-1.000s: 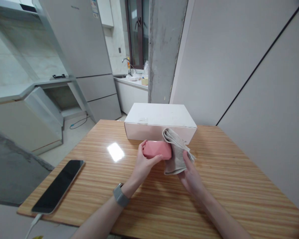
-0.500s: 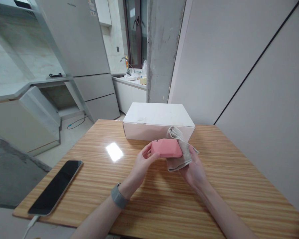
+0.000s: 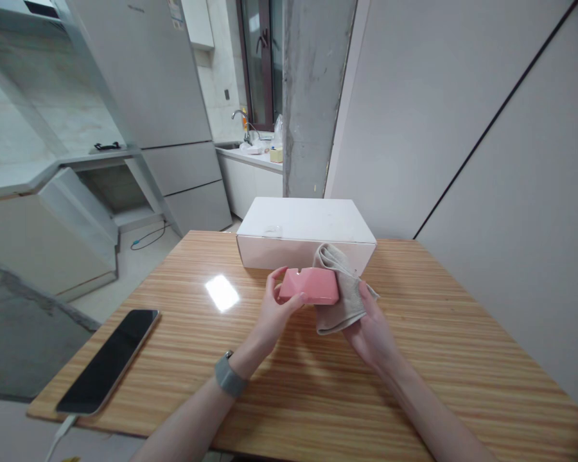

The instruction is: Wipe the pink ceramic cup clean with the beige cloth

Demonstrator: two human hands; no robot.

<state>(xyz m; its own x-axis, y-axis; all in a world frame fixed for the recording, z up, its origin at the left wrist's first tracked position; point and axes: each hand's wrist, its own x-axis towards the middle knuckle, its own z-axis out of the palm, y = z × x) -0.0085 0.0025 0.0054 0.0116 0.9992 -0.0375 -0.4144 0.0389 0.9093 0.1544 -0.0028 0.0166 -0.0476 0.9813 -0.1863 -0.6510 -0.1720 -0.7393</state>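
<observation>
The pink object (image 3: pixel 313 287), faceted and glossy, is up in front of me over the near side of the white box (image 3: pixel 306 221), with a small notch in its top edge. My left hand (image 3: pixel 279 308) is closed on its left end, thumb along the near face and fingers around the far side. The folded beige cloth (image 3: pixel 341 298) touches the object's right end, and my right hand (image 3: pixel 370 324) grips that cloth, thumb over its right part and the other fingers mostly hidden beneath. So my hands are a little apart, the object and cloth between them.

Beyond them the box lies closed on the wood-grain desk (image 3: pixel 443 359), toward its far edge. A grey watch band (image 3: pixel 230 375) circles my left wrist. Well off to my left, a phone (image 3: pixel 108 362) lies dark-screened near the desk's edge, a white cable (image 3: pixel 62 433) at its near end. Farther back, past the desk, stand a tall fridge (image 3: pixel 149 83) and a sink (image 3: pixel 228 145) with a curved faucet (image 3: pixel 246 126).
</observation>
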